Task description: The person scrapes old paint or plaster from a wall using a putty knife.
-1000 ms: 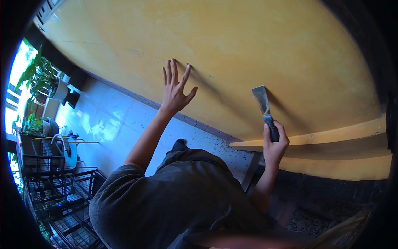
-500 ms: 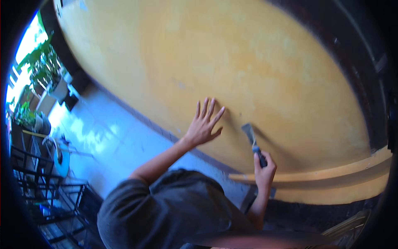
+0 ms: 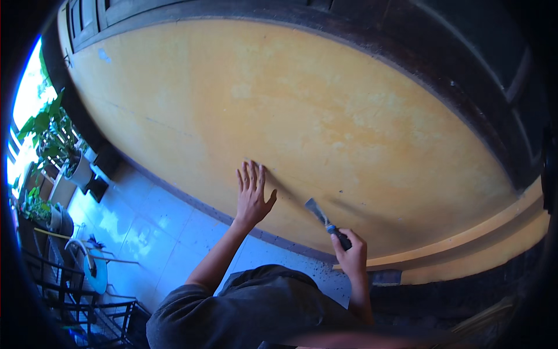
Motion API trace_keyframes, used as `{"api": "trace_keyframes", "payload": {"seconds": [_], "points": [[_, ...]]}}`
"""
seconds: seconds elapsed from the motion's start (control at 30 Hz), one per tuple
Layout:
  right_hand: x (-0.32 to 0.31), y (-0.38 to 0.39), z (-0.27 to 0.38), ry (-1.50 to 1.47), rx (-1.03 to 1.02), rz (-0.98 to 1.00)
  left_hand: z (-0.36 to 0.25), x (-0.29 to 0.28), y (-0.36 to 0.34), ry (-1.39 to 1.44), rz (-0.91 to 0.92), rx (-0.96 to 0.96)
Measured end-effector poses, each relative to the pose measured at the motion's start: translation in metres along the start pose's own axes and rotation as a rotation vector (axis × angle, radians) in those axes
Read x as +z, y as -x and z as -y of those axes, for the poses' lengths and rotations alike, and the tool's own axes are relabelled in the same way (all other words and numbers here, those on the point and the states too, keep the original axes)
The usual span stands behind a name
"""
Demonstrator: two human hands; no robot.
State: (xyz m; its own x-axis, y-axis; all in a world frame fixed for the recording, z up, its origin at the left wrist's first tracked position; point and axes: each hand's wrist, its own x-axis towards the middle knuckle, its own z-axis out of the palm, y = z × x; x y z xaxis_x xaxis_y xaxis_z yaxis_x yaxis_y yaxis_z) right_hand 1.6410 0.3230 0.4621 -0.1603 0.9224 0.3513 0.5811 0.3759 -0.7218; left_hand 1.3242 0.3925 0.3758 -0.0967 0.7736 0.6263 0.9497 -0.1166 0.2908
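One putty knife (image 3: 331, 227) is held out before a yellow wall (image 3: 279, 104), its dark handle wrapped in the fingers of the right hand (image 3: 353, 256). The tool's long axis is set on a diagonal: the metal blade (image 3: 314, 208) is aimed toward the upper left of the view, the butt of the handle toward the lower right. A shadow is cast on the wall to the right of the blade; whether the edge is touching the surface cannot be told. The left hand (image 3: 252, 203) is raised apart from the right, its fingers extended and slightly spread, the tips brought close to the wall, with contact unconfirmed. Two hands and one tool are counted. At far left, two potted plants (image 3: 79, 174) are seen beyond a black metal rack (image 3: 61, 288). The tiled floor (image 3: 145, 238) is dotted with dark specks; the wall is bordered at top by dark woodwork (image 3: 354, 23).
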Motion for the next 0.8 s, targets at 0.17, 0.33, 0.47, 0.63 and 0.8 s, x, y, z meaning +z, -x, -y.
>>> {"api": "trace_keyframes", "payload": {"seconds": [0.17, 0.33, 0.47, 0.63, 0.8], "points": [[0.002, 0.011, -0.003, 0.07, -0.004, 0.013, 0.001, 0.015, 0.006, 0.056, -0.032, 0.006], [0.009, 0.024, -0.005, 0.04, 0.056, 0.008, 0.0, 0.009, 0.009, 0.072, -0.059, 0.027], [0.017, 0.03, -0.01, -0.048, 0.065, -0.003, -0.012, -0.003, 0.001, 0.106, -0.005, 0.036], [0.035, 0.02, -0.005, -0.231, 0.12, 0.082, -0.001, -0.002, 0.005, 0.069, 0.028, 0.037], [0.052, 0.008, 0.001, -0.434, 0.221, 0.151, -0.004, -0.02, 0.004, 0.058, 0.063, 0.018]]}}
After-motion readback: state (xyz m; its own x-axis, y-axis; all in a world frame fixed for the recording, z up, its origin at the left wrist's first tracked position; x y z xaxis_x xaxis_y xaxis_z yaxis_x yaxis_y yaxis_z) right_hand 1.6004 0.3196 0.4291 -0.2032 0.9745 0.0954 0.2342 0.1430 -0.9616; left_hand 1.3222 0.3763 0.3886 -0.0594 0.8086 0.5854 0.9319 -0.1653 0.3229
